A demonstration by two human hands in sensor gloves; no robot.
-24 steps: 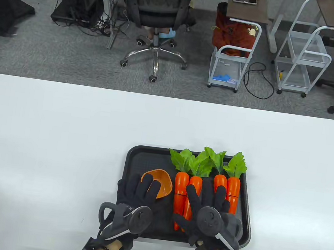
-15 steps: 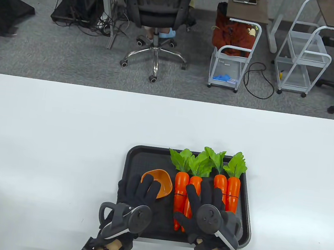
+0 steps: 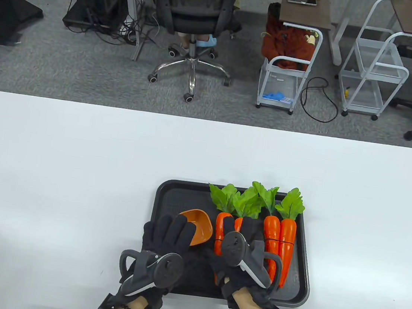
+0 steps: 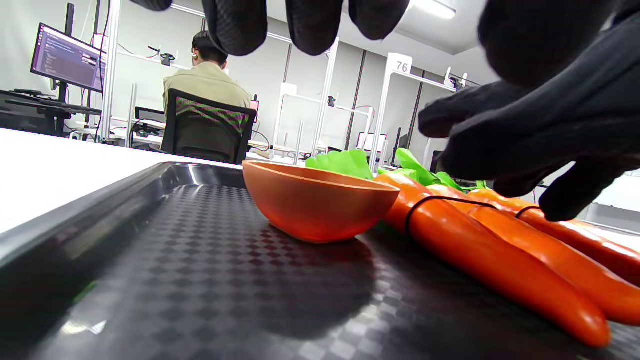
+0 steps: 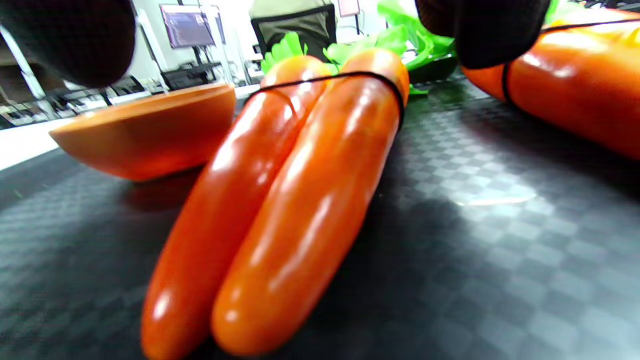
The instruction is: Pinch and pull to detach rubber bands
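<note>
Rubber band [image 5: 345,76] rings two carrots [image 5: 280,200] — right hand [image 3: 234,257] hovers above, fingers spread.

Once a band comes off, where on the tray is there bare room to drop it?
Bare tray floor lies at the far-left corner, beyond the orange bowl and left of the carrot leaves. The right half is crowded with both carrot pairs; the near edge sits under both hands.

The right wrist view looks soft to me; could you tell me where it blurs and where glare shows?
Right wrist view: the near tips of the banded carrots and the fingertips are blurred, and glare streaks the tray. Left wrist view: sharper, with a dark shadow under the orange bowl.
</note>
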